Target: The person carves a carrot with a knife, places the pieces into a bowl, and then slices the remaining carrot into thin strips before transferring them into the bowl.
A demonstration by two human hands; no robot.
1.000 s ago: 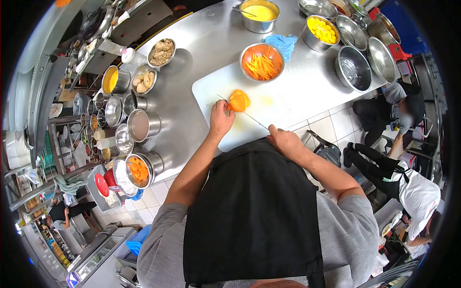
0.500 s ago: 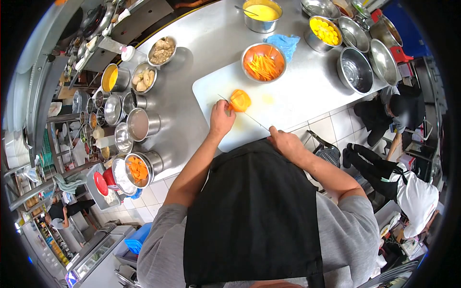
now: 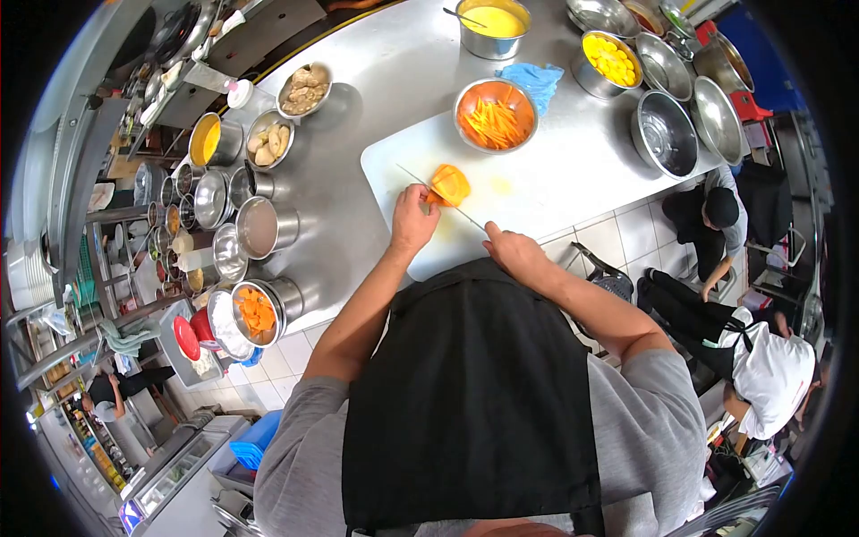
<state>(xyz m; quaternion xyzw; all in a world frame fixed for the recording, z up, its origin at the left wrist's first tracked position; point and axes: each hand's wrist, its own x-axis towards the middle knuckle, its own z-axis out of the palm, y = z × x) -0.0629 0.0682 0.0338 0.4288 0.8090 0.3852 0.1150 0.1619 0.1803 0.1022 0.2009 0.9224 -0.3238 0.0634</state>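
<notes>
My right hand (image 3: 517, 251) is closed round the handle of a knife (image 3: 467, 217), whose thin blade slants up and left across the white cutting board (image 3: 537, 201). On the blade's far side lies a pile of orange carrot slices (image 3: 450, 183). My left hand (image 3: 413, 220) has its fingertips pinched on carrot at the pile's near left edge, right against the blade. Its fingers partly hide that piece. Beyond the pile, at the board's far edge, a metal bowl (image 3: 459, 136) holds carrot strips (image 3: 492, 123).
A blue cloth (image 3: 535, 82) lies behind the strips bowl. Metal bowls of yellow liquid (image 3: 492, 20) and egg yolks (image 3: 612, 61) stand farther back. Several pots and bowls line the left, one with carrot pieces (image 3: 257, 311). Other people (image 3: 774, 376) are at the right.
My right hand and the knife have slid up and left, so the blade tip reaches farther past my left hand. My left hand stays on the carrot.
</notes>
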